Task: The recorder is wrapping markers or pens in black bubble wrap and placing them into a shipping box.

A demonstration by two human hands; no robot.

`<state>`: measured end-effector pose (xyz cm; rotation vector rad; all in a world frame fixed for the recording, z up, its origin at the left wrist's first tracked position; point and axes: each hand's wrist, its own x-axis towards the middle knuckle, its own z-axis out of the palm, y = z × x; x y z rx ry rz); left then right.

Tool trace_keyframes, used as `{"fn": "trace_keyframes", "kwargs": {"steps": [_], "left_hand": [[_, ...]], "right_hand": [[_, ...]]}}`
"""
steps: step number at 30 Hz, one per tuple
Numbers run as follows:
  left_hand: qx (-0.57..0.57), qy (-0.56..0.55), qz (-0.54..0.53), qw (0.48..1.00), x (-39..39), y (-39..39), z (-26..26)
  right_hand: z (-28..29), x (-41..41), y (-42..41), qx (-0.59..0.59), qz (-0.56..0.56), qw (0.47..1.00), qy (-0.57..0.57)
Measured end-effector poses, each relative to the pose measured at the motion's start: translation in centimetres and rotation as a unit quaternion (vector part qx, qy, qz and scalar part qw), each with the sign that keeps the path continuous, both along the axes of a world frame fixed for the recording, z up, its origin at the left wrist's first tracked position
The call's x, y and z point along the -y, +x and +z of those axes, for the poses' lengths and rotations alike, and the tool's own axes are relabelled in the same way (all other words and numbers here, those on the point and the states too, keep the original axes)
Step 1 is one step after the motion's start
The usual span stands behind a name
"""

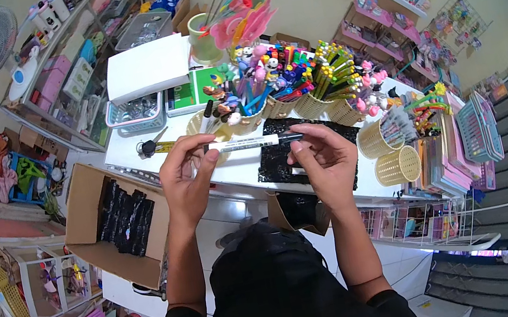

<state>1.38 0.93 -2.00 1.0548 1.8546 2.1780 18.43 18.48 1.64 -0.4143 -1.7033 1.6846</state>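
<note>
A white marker pen point(251, 143) with black ends lies level between my hands, above the white table point(130, 152). My left hand point(189, 172) pinches its left end between thumb and fingers. At its dark right end, my right hand point(324, 153) grips with thumb and fingertips. Below and behind the right hand, black bubble wrap point(274, 155) is spread over the table's front edge. Just beyond the left hand, a basket-weave cup point(197, 123) holds another marker with a black cap point(208, 109). Printed writing runs along the held marker.
Beige cups of pens and pencils point(311, 106) line the table's back. An open cardboard box point(82, 209) with black-wrapped packs stands at left, a smaller box point(276, 213) below the table edge. Keys point(146, 148) lie left; an upright beige cup point(397, 166) and stacked notebooks point(439, 166) stand right.
</note>
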Motion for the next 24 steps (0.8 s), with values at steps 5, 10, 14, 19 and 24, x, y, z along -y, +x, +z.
{"fn": "trace_keyframes", "kwargs": {"steps": [5,10,14,19,24], "left_hand": [[0.082,-0.003,-0.069,0.994,-0.8,2.5,0.3],[0.133,-0.064,-0.1,0.984,-2.8,5.1,-1.1],[0.014,-0.131,-0.116,0.984,-5.4,5.0,-3.0],[-0.023,-0.156,-0.139,0.978,-7.8,5.5,-4.6],[-0.165,-0.216,-0.126,0.954,-8.6,5.3,-5.5]], "right_hand": [[-1.0,-1.9,3.1,-0.007,-0.037,0.999,-0.013],[-2.5,-3.7,6.6,0.012,-0.083,0.996,-0.006],[-4.3,-4.8,8.8,0.063,-0.138,0.986,0.075],[-6.7,-4.9,10.7,0.166,-0.205,0.947,0.183],[-9.4,-5.5,11.6,0.173,-0.226,0.934,0.214]]}}
